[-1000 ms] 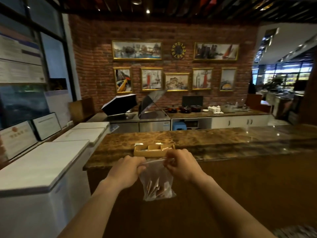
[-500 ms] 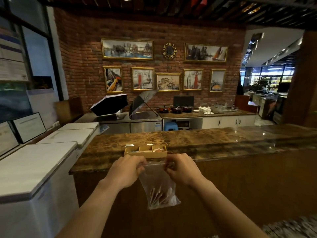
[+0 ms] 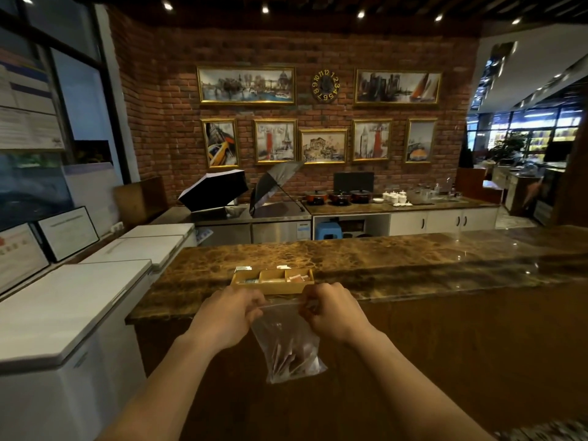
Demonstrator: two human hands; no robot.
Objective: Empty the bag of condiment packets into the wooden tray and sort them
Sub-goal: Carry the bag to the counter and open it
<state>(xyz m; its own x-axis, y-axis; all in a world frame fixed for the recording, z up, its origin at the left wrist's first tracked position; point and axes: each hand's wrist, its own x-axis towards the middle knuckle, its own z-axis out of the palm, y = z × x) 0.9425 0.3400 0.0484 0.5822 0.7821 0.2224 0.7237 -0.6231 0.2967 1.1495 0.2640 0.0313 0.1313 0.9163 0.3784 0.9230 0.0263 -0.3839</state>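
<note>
A clear plastic bag (image 3: 288,342) with several condiment packets at its bottom hangs in front of the counter. My left hand (image 3: 227,316) pinches its top left edge, and my right hand (image 3: 331,310) pinches the top right edge. Just beyond my hands, a wooden tray (image 3: 270,288) with three compartments sits near the front edge of the marble counter (image 3: 397,259). A few packets lie in its compartments, and two small packets (image 3: 243,268) rest on the counter behind it.
White chest freezers (image 3: 73,300) stand at the left beside the counter. Behind the counter are a steel unit with two open umbrellas (image 3: 213,189), pots, cups and white cabinets (image 3: 442,221) below a brick wall with framed pictures.
The view has drifted left and slightly down. My hands keep their grip on the bag's top; the bag hangs a little lower and swings slightly right.
</note>
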